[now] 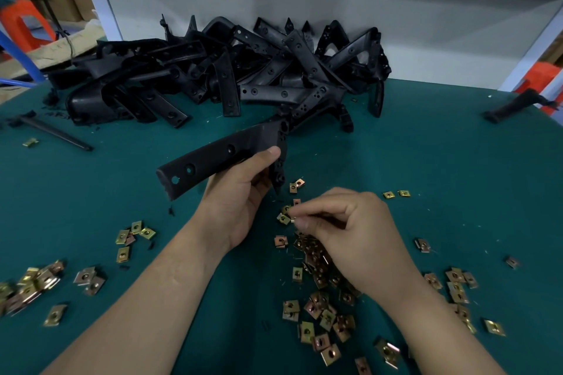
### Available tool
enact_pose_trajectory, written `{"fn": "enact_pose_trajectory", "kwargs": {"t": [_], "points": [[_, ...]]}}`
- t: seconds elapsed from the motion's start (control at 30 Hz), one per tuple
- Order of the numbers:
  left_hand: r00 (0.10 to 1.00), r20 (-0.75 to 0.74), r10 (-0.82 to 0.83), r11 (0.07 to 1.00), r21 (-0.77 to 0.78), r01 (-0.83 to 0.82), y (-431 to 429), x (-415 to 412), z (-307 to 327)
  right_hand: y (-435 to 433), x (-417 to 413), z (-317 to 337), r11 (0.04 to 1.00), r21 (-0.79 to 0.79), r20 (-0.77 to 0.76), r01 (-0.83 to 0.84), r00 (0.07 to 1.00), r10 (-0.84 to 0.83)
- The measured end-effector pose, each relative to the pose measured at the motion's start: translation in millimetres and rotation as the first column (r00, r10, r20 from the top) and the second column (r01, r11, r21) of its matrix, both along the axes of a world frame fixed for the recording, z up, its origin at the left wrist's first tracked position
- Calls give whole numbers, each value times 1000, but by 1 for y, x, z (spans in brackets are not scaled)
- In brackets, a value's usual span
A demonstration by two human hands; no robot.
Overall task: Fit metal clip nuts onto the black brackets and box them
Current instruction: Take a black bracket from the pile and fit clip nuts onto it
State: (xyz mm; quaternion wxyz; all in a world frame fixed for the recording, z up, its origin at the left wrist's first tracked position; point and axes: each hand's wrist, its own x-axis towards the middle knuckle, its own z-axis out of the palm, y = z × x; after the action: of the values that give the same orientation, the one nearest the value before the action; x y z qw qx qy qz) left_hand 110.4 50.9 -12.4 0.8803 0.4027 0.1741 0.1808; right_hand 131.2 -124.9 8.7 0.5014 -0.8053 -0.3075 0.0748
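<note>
Left hand (240, 201) grips bracket (213, 161) — right hand (356, 234) pinches clip nut (293, 219).

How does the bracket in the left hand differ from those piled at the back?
The held bracket is raised off the table in the left hand; the piled brackets lie on it. The held bracket is single, the piled brackets tangled. All are black with round holes.

One wide-angle head view looks forward and down, close above the left hand (240, 201) and right hand (350, 231), across the tabletop (441, 155) to the brackets (228, 70) behind.
</note>
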Motion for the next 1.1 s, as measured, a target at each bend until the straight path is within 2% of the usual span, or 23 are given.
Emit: {"fn": "enact_pose_trajectory", "kwargs": {"t": [0.37, 0.47, 0.57, 0.63, 0.7, 0.87, 1.0, 1.1], "points": [[998, -30, -47, 998, 32, 48, -1, -2, 4, 0, 0, 1, 991, 128, -145, 29, 989, -10], [991, -20, -133, 988, 70, 135, -3, -5, 5, 1, 1, 2, 953, 274, -285, 132, 957, -51], [953, 11, -303, 945, 132, 299, -5, -10, 6, 0, 5, 4, 870, 411, -422, 273, 903, -84], [914, 0, -405, 899, 183, 398, -7, -13, 6, 0, 6, 5, 831, 467, -500, 303, 866, -35], [905, -20, -426, 888, 184, 422, -6, -13, 7, 1, 6, 7, 801, 517, -552, 301, 833, 43], [904, -13, -427, 893, 149, 424, -7, -15, 10, 1, 5, 11, 724, 590, -602, 358, 793, 99], [905, 6, -426, 897, 135, 421, -6, -16, 11, 1, 4, 10, 761, 565, -598, 319, 793, 112], [900, 12, -436, 894, 121, 432, -6, -17, 12, 4, 3, 8, 740, 587, -608, 330, 783, 134]]}}
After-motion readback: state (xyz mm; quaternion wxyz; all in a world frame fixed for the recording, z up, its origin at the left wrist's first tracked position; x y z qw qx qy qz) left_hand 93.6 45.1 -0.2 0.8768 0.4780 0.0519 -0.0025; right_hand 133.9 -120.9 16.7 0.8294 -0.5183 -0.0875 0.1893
